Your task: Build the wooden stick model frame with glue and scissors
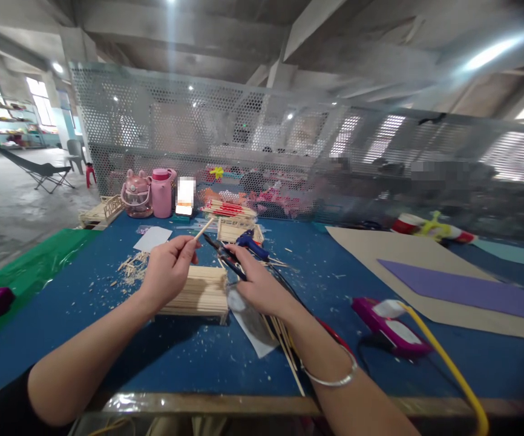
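Note:
My left hand (167, 269) is closed in a pinch on a thin wooden stick (204, 229) that points up and to the right. My right hand (257, 286) grips dark pliers (220, 251), whose jaws reach toward the lower end of the stick. Just below both hands sits a block made of glued wooden sticks (198, 292) on the blue table (180, 357). Several loose sticks (284, 345) lie under my right wrist, over a white sheet (255, 330).
A blue glue gun (252, 244) lies behind my right hand. Wood chips (130, 269) litter the left. Pink bottles (150, 192), stick bundles (228, 210) and a perforated metal screen (244, 139) stand at the back. Right: purple sheet (466, 290) on cardboard, pink device (391, 327) with yellow cable.

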{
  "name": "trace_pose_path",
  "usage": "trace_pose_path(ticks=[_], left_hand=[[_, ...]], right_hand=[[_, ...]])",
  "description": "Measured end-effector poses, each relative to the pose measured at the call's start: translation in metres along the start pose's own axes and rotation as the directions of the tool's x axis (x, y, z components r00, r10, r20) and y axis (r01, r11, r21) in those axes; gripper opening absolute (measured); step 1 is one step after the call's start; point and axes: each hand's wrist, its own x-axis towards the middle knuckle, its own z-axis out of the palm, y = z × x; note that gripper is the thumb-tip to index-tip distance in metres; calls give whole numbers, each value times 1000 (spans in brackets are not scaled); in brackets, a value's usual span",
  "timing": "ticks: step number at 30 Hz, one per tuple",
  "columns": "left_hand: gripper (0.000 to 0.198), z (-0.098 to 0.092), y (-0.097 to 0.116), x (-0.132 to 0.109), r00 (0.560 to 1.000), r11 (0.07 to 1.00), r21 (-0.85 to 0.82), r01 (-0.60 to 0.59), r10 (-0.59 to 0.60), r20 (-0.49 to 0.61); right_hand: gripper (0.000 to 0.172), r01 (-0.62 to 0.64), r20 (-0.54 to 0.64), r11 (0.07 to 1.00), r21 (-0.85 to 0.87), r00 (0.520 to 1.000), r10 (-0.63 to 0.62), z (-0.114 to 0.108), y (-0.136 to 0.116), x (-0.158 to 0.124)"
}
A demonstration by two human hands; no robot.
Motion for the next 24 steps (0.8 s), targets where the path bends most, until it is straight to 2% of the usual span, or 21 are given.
trace_pose_path(ticks=[14,24], left_hand=[[30,3,5,-6,988,984,111,-139,130,77],[27,1,10,-7,987,979,129,-158,151,63]], right_hand=[[70,22,-3,987,-158,1000,-22,3,-8,-3],[63,11,-79,997,-82,997,-18,13,-11,-3]])
